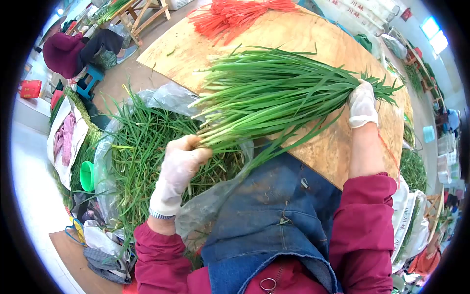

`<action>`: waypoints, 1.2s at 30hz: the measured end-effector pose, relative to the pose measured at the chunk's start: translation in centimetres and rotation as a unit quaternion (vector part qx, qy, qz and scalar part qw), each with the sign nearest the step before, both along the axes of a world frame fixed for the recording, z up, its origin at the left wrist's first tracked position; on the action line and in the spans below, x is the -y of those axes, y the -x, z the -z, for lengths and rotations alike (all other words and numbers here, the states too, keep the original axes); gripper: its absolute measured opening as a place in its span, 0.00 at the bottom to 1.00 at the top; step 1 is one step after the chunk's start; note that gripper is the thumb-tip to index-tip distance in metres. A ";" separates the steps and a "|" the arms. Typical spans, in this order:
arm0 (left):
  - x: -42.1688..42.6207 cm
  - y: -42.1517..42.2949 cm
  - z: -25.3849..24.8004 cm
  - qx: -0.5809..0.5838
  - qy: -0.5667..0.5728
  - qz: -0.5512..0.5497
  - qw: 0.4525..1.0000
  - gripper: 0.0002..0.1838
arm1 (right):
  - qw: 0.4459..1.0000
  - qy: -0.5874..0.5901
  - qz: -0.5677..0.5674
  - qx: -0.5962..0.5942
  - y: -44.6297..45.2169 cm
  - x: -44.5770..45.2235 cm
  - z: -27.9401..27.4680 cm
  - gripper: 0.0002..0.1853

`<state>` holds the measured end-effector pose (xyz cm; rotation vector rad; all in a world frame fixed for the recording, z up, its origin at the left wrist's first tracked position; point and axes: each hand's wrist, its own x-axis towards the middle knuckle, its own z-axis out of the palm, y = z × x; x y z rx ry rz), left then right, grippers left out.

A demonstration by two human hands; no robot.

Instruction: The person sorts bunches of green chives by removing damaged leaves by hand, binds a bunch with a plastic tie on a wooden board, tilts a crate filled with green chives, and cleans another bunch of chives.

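Observation:
A large bunch of garlic chives (279, 93) lies fanned across the wooden board, pale stem ends to the left and green leaf tips to the right. My right hand (363, 105), in a whitish glove, is wrapped round the leafy end. At the lower left of the bunch, my gloved left hand (182, 164) pinches some of the pale stem ends between thumb and fingers. Just below that hand sits a clear plastic bag (105, 166) full of loose green leaves (147, 147).
Red ties (230, 17) are heaped at the board's (171, 54) far edge. A person (73, 49) sits near a blue stool (90, 81) at the upper left. A green cup (87, 176) is left of the bag. White sacks (409, 220) stand to the right.

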<state>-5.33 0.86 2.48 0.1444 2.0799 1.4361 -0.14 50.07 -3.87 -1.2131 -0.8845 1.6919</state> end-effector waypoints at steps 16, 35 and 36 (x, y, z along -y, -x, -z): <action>7.0 -3.3 4.5 -0.275 0.165 0.006 0.947 0.19 | 0.996 -0.019 0.078 -0.042 -0.4 3.0 -1.7 0.09; 4.0 -3.5 4.8 -0.568 0.136 -0.042 0.811 0.19 | 0.997 -0.008 0.011 -0.072 0.3 1.2 -1.9 0.11; 2.1 -3.7 4.5 -0.575 0.113 -0.025 0.810 0.16 | 0.998 -0.012 0.011 -0.063 0.2 1.2 -2.2 0.10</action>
